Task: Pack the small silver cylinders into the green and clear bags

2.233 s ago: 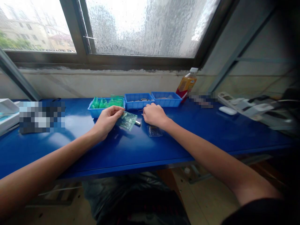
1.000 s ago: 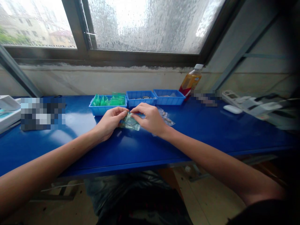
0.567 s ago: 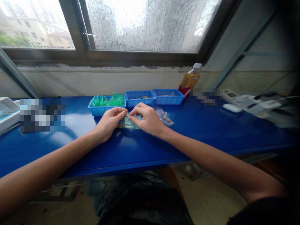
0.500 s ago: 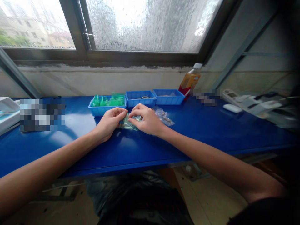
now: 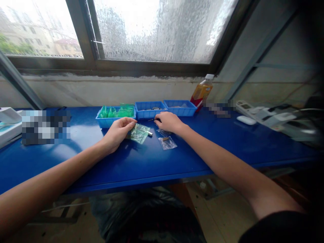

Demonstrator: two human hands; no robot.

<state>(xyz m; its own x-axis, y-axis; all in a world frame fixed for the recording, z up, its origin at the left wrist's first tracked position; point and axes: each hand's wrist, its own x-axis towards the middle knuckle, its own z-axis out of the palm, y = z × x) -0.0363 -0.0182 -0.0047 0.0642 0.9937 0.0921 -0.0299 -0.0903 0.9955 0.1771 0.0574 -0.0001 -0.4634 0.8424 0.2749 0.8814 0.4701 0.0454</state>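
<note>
My left hand (image 5: pixel 119 132) pinches the edge of a clear greenish plastic bag (image 5: pixel 139 133) just above the table. A small metallic piece (image 5: pixel 150 134) shows at the bag's right edge. My right hand (image 5: pixel 168 121) is in front of the middle blue tray, fingers curled down around a small dark thin item (image 5: pixel 151 119) too small to name. Beneath and beside that hand, small clear bags lie on the table; one (image 5: pixel 168 143) has a brass-coloured piece in it. Green plastic bags (image 5: pixel 121 110) fill the left blue tray (image 5: pixel 108 122).
The middle blue tray (image 5: pixel 151 114) holds small metal parts, and the right blue tray (image 5: pixel 180 111) holds clear bags. Behind stands a bottle (image 5: pixel 201 91). A white box (image 5: pixel 11 125) is at the far left; a white case (image 5: pixel 246 120) and devices lie right.
My right hand has left the greenish bag and moved right, to the small items by the trays. The greenish bag now hangs from my left hand alone, and the clear bags beside it have shifted.
</note>
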